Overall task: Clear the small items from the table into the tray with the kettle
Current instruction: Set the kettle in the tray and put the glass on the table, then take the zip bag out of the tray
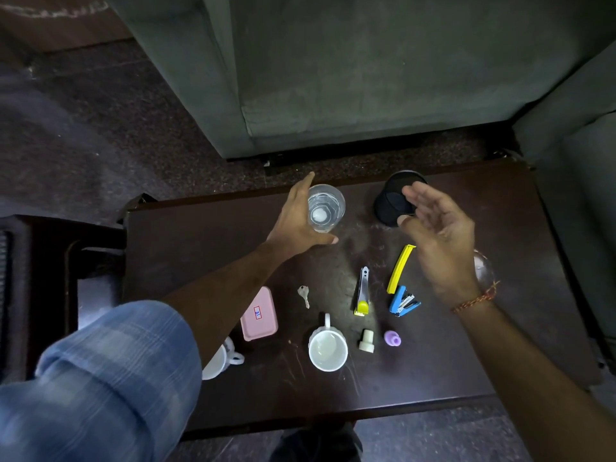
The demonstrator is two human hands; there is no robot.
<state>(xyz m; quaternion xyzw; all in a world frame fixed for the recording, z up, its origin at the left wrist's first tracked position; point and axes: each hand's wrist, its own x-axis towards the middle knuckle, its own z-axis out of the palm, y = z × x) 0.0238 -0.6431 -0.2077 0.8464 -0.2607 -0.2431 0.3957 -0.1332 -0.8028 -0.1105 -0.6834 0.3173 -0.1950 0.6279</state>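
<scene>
Small items lie on a dark wooden table (186, 248). A clear glass (328, 208) stands at the back, with my left hand (296, 221) against its left side, fingers straight past it and thumb under its near edge. My right hand (440, 241) hovers with relaxed fingers, holding nothing, just in front of a black cup (388, 201). Nearer me lie a key (304, 295), a nail clipper (362, 293), a yellow clip (400, 268), a blue stapler (404, 302), a pink box (259, 313), a white stopper (366, 341) and a purple cap (392, 338). No tray or kettle is in view.
A white mug (328, 349) stands near the front; another white cup (221, 360) is half hidden by my left sleeve. A clear round object (484, 270) peeks out behind my right wrist. A grey sofa (350, 78) stands beyond the table, a dark stand (43, 261) to its left.
</scene>
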